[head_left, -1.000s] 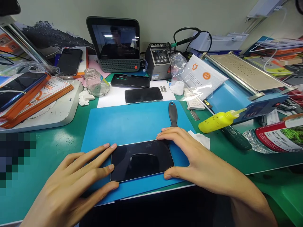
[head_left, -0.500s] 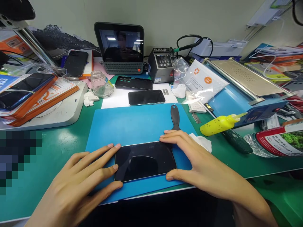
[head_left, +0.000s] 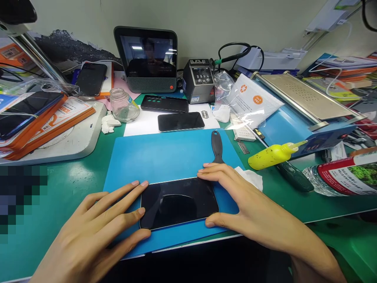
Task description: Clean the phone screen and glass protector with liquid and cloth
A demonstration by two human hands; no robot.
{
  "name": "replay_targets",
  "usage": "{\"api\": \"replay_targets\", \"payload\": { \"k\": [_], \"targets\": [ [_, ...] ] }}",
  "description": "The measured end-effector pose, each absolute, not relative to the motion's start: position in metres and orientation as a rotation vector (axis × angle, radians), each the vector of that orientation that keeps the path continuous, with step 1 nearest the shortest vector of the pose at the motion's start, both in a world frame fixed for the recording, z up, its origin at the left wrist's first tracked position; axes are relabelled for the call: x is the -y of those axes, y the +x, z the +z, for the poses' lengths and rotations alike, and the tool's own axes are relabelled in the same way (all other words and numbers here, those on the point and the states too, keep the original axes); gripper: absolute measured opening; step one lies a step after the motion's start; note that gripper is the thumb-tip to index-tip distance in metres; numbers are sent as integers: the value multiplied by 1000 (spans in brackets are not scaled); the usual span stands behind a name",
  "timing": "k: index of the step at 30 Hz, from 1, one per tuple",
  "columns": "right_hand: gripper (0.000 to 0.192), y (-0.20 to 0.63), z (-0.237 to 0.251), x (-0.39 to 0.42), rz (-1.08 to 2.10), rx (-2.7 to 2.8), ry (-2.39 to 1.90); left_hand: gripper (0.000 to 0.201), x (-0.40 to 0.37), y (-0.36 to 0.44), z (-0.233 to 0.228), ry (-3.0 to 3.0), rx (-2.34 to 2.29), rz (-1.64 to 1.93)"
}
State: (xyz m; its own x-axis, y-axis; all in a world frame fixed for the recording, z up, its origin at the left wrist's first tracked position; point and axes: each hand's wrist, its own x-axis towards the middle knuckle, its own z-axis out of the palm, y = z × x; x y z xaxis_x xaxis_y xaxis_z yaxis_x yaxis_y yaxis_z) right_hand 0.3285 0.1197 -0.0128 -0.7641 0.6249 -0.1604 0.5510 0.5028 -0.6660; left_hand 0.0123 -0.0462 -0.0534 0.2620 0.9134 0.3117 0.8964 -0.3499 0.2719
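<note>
Blue mat point(head_left: 159, 153) underneath, I see the smartphone point(head_left: 179, 204) between left hand point(head_left: 88, 228) and right hand point(head_left: 244, 196), wide-spread fingers point(head_left: 129, 217) touching its ends.

Can make out a glass jar point(head_left: 125, 107) beside white scraps point(head_left: 110, 123), a yellow bottle point(head_left: 268, 156) near a red-labelled bottle point(head_left: 349, 175), and, blurred at right, probably stacked booklets point(head_left: 344, 73).

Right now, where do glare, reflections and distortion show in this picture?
Head view: dark reflection on the nearest smartphone; light streaks on the smart display; glare on the clear plastic bag; pale sheen on the green tabletop; water bottle stretched at the right edge.
</note>
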Motion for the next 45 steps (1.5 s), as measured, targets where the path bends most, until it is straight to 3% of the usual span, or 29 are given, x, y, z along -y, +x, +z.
{"api": "replay_targets", "payload": {
  "k": [10, 19, 26, 28, 31, 32, 45],
  "targets": [
    [72, 329, -10, -119, 1118, 2653, -1075, 21, 44, 13, -55, 2449, -1762, 682],
    [73, 327, -11, -116, 1073, 2629, -1102, 48, 40, 17, -48, 2415, -1858, 551],
    [93, 338, -20, -114, 912, 2613, -949, 50, 39, 19, -47, 2407, -1863, 582],
    [79, 342, -22, -109, 859, 2525, -824, 47, 39, 19, -46, 2397, -1866, 590],
    [26, 346, -24, -99, 774, 2342, -723, 46, 39, 19, -44, 2385, -1871, 571],
    [16, 346, -25, -96, 755, 2305, -725, 46, 39, 19, -44, 2380, -1877, 567],
    [16, 337, -24, -90, 690, 2541, -756, 47, 39, 19, -45, 2272, -1853, 620]
  ]
}}
